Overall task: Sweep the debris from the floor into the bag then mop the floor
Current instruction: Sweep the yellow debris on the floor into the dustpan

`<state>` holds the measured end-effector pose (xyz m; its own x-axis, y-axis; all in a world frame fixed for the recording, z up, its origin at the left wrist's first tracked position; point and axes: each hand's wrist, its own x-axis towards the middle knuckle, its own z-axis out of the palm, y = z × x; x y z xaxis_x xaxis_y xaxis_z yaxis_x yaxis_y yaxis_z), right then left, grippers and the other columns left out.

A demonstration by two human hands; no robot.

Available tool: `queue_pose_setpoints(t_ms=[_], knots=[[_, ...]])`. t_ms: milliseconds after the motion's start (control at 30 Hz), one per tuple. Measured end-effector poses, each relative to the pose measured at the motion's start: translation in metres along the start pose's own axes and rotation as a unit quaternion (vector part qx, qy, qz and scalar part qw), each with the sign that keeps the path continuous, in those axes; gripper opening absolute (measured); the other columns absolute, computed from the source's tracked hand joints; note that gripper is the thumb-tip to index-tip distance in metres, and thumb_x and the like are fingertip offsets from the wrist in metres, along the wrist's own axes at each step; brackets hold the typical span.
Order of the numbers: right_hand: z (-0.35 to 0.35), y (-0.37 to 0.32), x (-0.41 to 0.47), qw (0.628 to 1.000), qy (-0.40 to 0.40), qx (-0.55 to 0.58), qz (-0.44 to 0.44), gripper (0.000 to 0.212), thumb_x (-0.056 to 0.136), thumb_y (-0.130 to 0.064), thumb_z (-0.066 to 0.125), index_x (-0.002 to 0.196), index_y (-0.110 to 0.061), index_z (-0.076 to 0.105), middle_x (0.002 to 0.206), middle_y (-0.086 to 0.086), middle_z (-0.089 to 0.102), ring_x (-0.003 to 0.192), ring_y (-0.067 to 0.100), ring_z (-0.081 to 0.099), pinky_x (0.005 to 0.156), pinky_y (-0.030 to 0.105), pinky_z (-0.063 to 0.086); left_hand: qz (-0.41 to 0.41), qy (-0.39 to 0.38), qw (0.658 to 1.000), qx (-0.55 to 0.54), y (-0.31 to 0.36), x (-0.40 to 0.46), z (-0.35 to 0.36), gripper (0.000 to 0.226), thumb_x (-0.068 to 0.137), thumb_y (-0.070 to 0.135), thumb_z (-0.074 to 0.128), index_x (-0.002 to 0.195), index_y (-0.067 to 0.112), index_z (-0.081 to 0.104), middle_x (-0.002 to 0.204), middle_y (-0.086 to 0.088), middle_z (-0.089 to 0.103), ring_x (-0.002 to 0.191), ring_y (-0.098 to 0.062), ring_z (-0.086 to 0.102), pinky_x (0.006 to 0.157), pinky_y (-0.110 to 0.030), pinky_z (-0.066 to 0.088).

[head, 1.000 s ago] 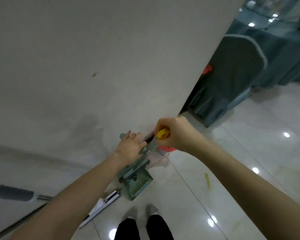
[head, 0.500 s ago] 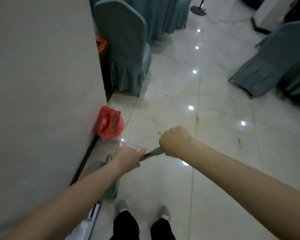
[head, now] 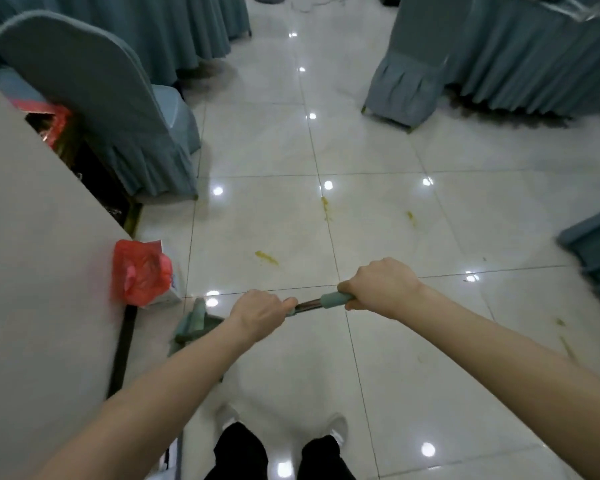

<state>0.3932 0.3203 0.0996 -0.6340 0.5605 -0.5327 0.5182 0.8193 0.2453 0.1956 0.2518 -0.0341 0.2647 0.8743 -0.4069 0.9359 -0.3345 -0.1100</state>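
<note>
My right hand [head: 381, 284] grips the teal grip at the top of a metal handle [head: 321, 302]. My left hand [head: 258, 313] grips the same handle lower down. The handle runs down to a teal dustpan-like head [head: 193, 322] on the floor by the wall, partly hidden by my left forearm. A red plastic bag [head: 141, 271] stands open against the wall's foot. Yellow debris lies on the glossy white tiles: one smear [head: 266, 257] just beyond my hands, another [head: 324, 204] on a tile seam, a third [head: 410, 215] further right.
A beige wall [head: 32, 254] fills the left side, with a dark baseboard. Teal-covered chairs stand at the left [head: 94, 98] and upper right [head: 413, 77], and draped tables behind them. More yellow marks [head: 565, 337] lie at the right. My feet [head: 281, 431] are at the bottom.
The view has swung from the wall to the open floor. Both hands have kept their grip on the handle, and the tool's head has come away from the wall with them.
</note>
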Motion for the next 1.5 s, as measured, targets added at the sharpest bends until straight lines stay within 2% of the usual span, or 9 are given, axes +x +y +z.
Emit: queue_pose_setpoints(t_ms=[133, 333, 467, 633, 1000, 1167, 1267, 1400, 1500], knots=[[0.040, 0.059, -0.049, 0.999, 0.006, 0.020, 0.038, 0.033, 0.100, -0.048, 0.042, 0.120, -0.026, 0.058, 0.096, 0.005, 0.065, 0.071, 0.027, 0.045, 0.047, 0.026, 0.018, 0.026, 0.009, 0.999, 0.020, 0.057, 0.043, -0.041, 0.022, 0.098, 0.018, 0.034, 0.119, 0.019, 0.039, 0.064, -0.003, 0.043, 0.045, -0.022, 0.034, 0.043, -0.034, 0.026], [0.105, 0.129, -0.097, 0.996, -0.009, 0.051, 0.079, 0.030, 0.100, -0.046, 0.043, 0.117, -0.027, 0.058, 0.063, -0.004, 0.030, 0.072, 0.026, 0.045, 0.048, 0.027, 0.022, 0.038, -0.003, 0.999, 0.027, 0.140, 0.103, -0.081, 0.023, 0.098, 0.016, 0.033, 0.121, 0.018, 0.040, 0.074, -0.008, 0.051, 0.049, -0.026, 0.039, 0.043, -0.032, 0.023], [0.178, 0.194, -0.150, 0.978, -0.060, 0.118, 0.161, 0.029, 0.096, -0.051, 0.046, 0.116, -0.032, 0.058, 0.068, -0.006, 0.042, 0.073, 0.022, 0.049, 0.059, 0.030, 0.037, 0.031, -0.002, 0.999, 0.017, 0.122, 0.111, -0.082, 0.028, 0.101, 0.032, 0.035, 0.128, 0.025, 0.035, 0.099, -0.009, 0.061, 0.074, -0.031, 0.061, 0.051, -0.036, 0.040], [0.247, 0.234, -0.173, 0.953, -0.088, 0.147, 0.249, 0.027, 0.096, -0.048, 0.049, 0.113, -0.032, 0.061, 0.083, -0.006, 0.053, 0.083, 0.020, 0.063, 0.063, 0.030, 0.044, -0.040, 0.027, 0.999, -0.012, 0.099, 0.120, -0.084, 0.040, 0.099, 0.050, 0.030, 0.135, 0.032, 0.031, 0.106, -0.003, 0.062, 0.069, -0.027, 0.051, 0.057, -0.035, 0.043], [0.327, 0.202, -0.089, 0.889, -0.119, 0.303, 0.323, 0.030, 0.097, -0.016, 0.045, 0.122, -0.015, 0.062, 0.117, 0.006, 0.065, 0.108, 0.025, 0.063, 0.077, 0.031, 0.046, -0.063, 0.082, 0.994, -0.021, 0.135, 0.159, -0.094, 0.034, 0.098, 0.048, 0.036, 0.121, 0.025, 0.036, 0.090, -0.006, 0.061, 0.059, -0.030, 0.058, 0.047, -0.033, 0.043], [0.365, 0.169, -0.070, 0.762, -0.214, 0.527, 0.308, 0.033, 0.097, -0.015, 0.042, 0.128, -0.009, 0.052, 0.088, 0.011, 0.059, 0.066, 0.024, 0.061, 0.060, 0.033, 0.052, -0.061, 0.109, 0.992, -0.027, 0.142, 0.156, -0.079, 0.033, 0.095, 0.048, 0.045, 0.115, 0.022, 0.040, 0.075, -0.007, 0.060, 0.047, -0.026, 0.040, 0.044, -0.029, 0.035], [0.393, 0.158, -0.093, 0.769, -0.219, 0.520, 0.300, 0.041, 0.097, -0.016, 0.039, 0.138, -0.018, 0.045, 0.085, 0.007, 0.050, 0.062, 0.021, 0.049, 0.054, 0.032, 0.041, -0.049, 0.099, 0.994, -0.016, 0.154, 0.158, -0.081, 0.031, 0.095, 0.046, 0.046, 0.113, 0.021, 0.042, 0.070, -0.004, 0.054, 0.049, -0.028, 0.045, 0.045, -0.029, 0.036], [0.427, 0.146, -0.161, 0.793, -0.234, 0.451, 0.336, 0.043, 0.097, -0.020, 0.038, 0.137, -0.033, 0.043, 0.117, 0.006, 0.057, 0.101, 0.025, 0.057, 0.075, 0.033, 0.043, 0.005, 0.074, 0.997, 0.001, 0.177, 0.169, -0.094, 0.030, 0.096, 0.046, 0.043, 0.112, 0.021, 0.042, 0.074, -0.003, 0.056, 0.056, -0.031, 0.054, 0.046, -0.031, 0.041], [0.452, 0.128, -0.218, 0.768, -0.255, 0.450, 0.378, 0.042, 0.095, -0.020, 0.038, 0.133, -0.035, 0.047, 0.108, 0.003, 0.056, 0.092, 0.022, 0.054, 0.073, 0.033, 0.042, 0.051, 0.065, 0.996, 0.020, 0.196, 0.182, -0.106, 0.031, 0.097, 0.048, 0.038, 0.113, 0.022, 0.039, 0.078, -0.004, 0.059, 0.059, -0.030, 0.058, 0.045, -0.031, 0.043]])
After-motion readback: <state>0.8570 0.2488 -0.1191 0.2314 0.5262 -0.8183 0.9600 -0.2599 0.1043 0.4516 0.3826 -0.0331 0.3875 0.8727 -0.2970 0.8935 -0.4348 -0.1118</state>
